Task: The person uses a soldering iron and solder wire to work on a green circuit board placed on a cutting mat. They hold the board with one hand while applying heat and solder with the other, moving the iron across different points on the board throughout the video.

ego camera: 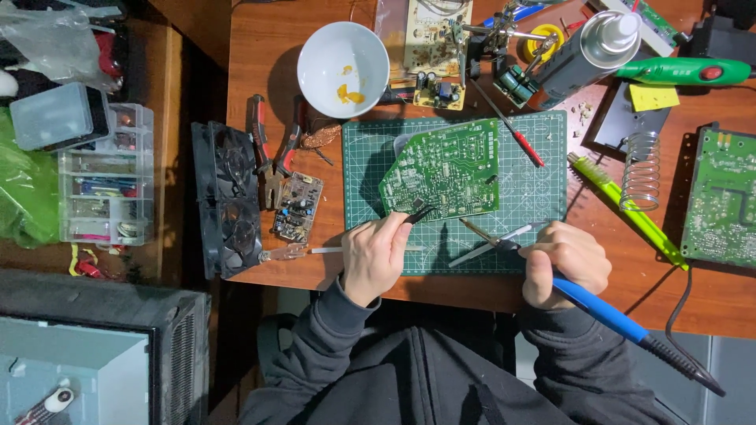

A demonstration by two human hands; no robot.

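Note:
A green circuit board (445, 169) lies tilted on a green cutting mat (535, 181) in the middle of the wooden desk. My left hand (376, 256) holds black tweezers (417, 213) whose tips touch the board's lower edge. My right hand (563, 264) grips a blue-handled soldering iron (598, 308); its metal tip (475, 230) points up-left and hovers just below the board. The iron's black cable trails off to the lower right.
A white bowl (343, 57), small circuit boards, red-handled pliers (268, 145) and black fans (227, 197) lie left of the mat. A spray can (587, 51), coil iron stand (642, 169), green brush, red screwdriver and another green board (720, 197) sit right. Plastic parts drawers (102, 181) stand far left.

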